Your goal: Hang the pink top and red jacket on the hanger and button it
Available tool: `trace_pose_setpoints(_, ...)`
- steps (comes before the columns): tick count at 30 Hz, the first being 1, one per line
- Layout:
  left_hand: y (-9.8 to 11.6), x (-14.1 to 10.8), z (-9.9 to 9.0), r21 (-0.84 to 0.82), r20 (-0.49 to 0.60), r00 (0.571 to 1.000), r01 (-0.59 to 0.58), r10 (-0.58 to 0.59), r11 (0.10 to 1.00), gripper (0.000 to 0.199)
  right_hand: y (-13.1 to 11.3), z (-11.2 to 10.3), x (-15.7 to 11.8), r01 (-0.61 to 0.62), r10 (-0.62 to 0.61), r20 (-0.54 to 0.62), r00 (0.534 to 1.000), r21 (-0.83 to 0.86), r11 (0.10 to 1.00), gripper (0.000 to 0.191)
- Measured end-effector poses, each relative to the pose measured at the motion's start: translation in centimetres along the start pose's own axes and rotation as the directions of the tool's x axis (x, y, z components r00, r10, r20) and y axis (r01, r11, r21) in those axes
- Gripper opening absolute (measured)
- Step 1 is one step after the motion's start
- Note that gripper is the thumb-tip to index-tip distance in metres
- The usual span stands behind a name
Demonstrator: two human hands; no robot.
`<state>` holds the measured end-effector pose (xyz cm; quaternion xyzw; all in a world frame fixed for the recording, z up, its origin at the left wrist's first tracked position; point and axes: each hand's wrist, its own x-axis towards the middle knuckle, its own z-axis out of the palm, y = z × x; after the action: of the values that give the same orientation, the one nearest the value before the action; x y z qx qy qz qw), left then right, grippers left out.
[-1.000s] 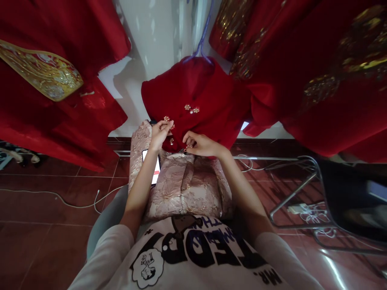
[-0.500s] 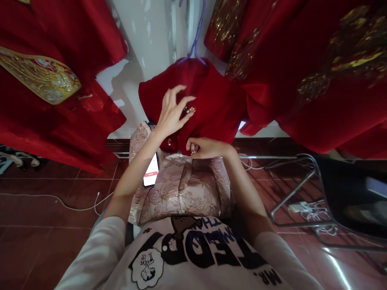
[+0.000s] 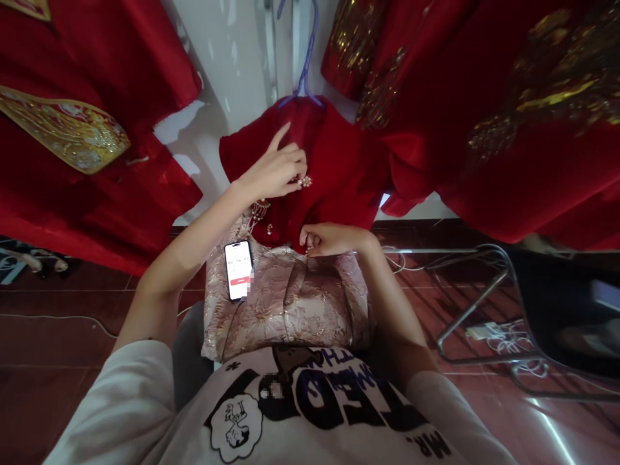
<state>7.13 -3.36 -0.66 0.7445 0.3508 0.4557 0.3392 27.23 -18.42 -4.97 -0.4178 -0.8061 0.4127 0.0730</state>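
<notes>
Red garment [image 3: 339, 155] is hanging in front of you from a purple hanger, its lower edge reaching the pink cloth over your lap. Nearest you, your white T-shirt [image 3: 300, 442] is showing bold black letters, "MR." and "TED" being the readable part, beside a cartoon badge. Beyond it, pink brocade cloth [image 3: 271, 320] is spreading in crinkled, raised floral texture with seams running through it. On its left side a smartphone [image 3: 237, 268] is lying face up, a timer starting "00:16" and a red button showing; your forearm is no longer covering it as it was half a second ago.

Your right hand [image 3: 332, 239] is staying near the hem, fingers curling closed around a small beaded piece [image 3: 309, 250]. Left of it, a pearl-like cluster [image 3: 270, 228] is resting on the red cloth, and a fringed, golden tassel ornament [image 3: 260, 208] is now showing below your left wrist. Your left hand [image 3: 278, 169], spread a moment ago, is now bending its thumb and fingers over the left end of a flower-shaped ornament [image 3: 307, 182], index finger pointing away; you cannot tell whether they are gripping it.

Farther off, the smooth purple hanger [image 3: 307, 71] is standing out against a white wall [image 3: 217, 51]. Red garments are hanging at both sides, the left one carrying a glittering, gold-edged panel [image 3: 82, 132], the right ones shining with gold sequin-like decoration [image 3: 557, 97].
</notes>
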Motion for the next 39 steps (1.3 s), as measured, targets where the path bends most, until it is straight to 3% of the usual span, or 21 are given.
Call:
trace_pose_setpoints(4, 0.1, 0.4, -0.6, -0.029, 0.076, 0.996, 0.049, -0.046, 0.998, 0.013, 0.3, -0.1, 0.0, 0.001, -0.001, -0.019, 1.000, 0.000, 1.000, 0.019)
trace_pose_setpoints(9, -0.2, 1.3, -0.9, -0.080, -0.071, 0.996, 0.057, -0.062, 0.995, 0.015, 0.4, 0.0, 0.2, 0.024, -0.022, -0.061, 0.998, 0.038, 0.999, 0.018)
trace_pose_setpoints(13, 0.1, 1.6, -0.6, -0.049, -0.085, 0.995, 0.047, -0.051, 0.998, 0.017, 0.3, 0.0, 0.1, -0.003, 0.009, -0.073, 0.997, 0.080, 0.997, 0.015)
trace_pose_setpoints(15, 0.8, 1.3, -0.6, 0.012, -0.006, 1.000, 0.015, -0.015, 1.000, 0.014, 0.3, -0.2, 0.0, 0.016, -0.007, -0.097, 0.995, 0.091, 0.996, 0.012)
trace_pose_setpoints(17, 2.0, 0.7, -0.7, 0.110, 0.143, 0.988, -0.075, 0.059, 0.991, 0.013, 0.3, -0.4, -0.2, 0.064, -0.049, -0.142, 0.989, 0.100, 0.993, 0.011)
trace_pose_setpoints(20, 3.8, -0.5, -1.0, 0.288, 0.393, 0.903, -0.299, 0.173, 0.910, 0.016, -0.1, -0.5, -0.5, 0.162, -0.130, -0.246, 0.960, 0.113, 0.980, 0.011)
trace_pose_setpoints(22, 4.7, -1.2, -1.1, 0.408, 0.498, 0.842, -0.438, 0.206, 0.801, 0.018, -0.5, -0.6, -0.4, 0.225, -0.168, -0.379, 0.910, 0.112, 0.968, 0.014)
trace_pose_setpoints(23, 5.0, -1.5, -1.2, 0.460, 0.527, 0.823, -0.485, 0.211, 0.743, 0.019, -0.8, -0.6, -0.1, 0.254, -0.172, -0.479, 0.861, 0.110, 0.961, 0.017)
trace_pose_setpoints(25, 5.3, -1.8, -1.3, 0.542, 0.549, 0.810, -0.533, 0.206, 0.650, 0.022, -1.3, -0.9, 0.9, 0.317, -0.145, -0.709, 0.690, 0.117, 0.941, 0.026)
trace_pose_setpoints(27, 5.3, -2.1, -1.4, 0.612, 0.549, 0.820, -0.527, 0.163, 0.589, 0.024, -1.8, -1.5, 2.8, 0.410, -0.092, -0.851, 0.517, 0.152, 0.899, 0.042)
trace_pose_setpoints(28, 5.3, -2.2, -1.4, 0.654, 0.539, 0.834, -0.504, 0.120, 0.564, 0.028, -2.1, -1.9, 3.9, 0.458, -0.072, -0.873, 0.483, 0.182, 0.870, 0.053)
trace_pose_setpoints(29, 5.3, -2.4, -1.4, 0.702, 0.522, 0.851, -0.468, 0.060, 0.537, 0.035, -2.4, -2.4, 5.2, 0.497, -0.064, -0.864, 0.499, 0.225, 0.838, 0.064)
trace_pose_setpoints(31, 5.3, -2.9, -1.3, 0.804, 0.467, 0.878, -0.373, -0.103, 0.463, 0.049, -3.0, -3.0, 7.7, 0.458, -0.020, -0.813, 0.582, 0.307, 0.834, 0.086)
trace_pose_setpoints(33, 5.4, -3.5, -1.1, 0.885, 0.389, 0.886, -0.282, -0.253, 0.370, 0.054, -3.6, -3.0, 9.6, 0.330, 0.140, -0.797, 0.587, 0.393, 0.858, 0.104)
trace_pose_setpoints(34, 5.4, -3.8, -0.9, 0.911, 0.350, 0.885, -0.245, -0.306, 0.332, 0.053, -3.8, -2.7, 10.1, 0.267, 0.217, -0.798, 0.562, 0.423, 0.866, 0.113)
trace_pose_setpoints(36, 5.1, -4.1, -0.8, 0.947, 0.261, 0.885, -0.158, -0.385, 0.279, 0.047, -3.9, -1.9, 10.4, 0.141, 0.325, -0.823, 0.466, 0.432, 0.891, 0.124)
trace_pose_setpoints(39, 4.0, -3.9, -1.5, 0.976, 0.084, 0.878, 0.024, -0.472, 0.219, 0.041, -3.0, -0.7, 9.1, -0.057, 0.307, -0.908, 0.286, 0.303, 0.951, 0.116)
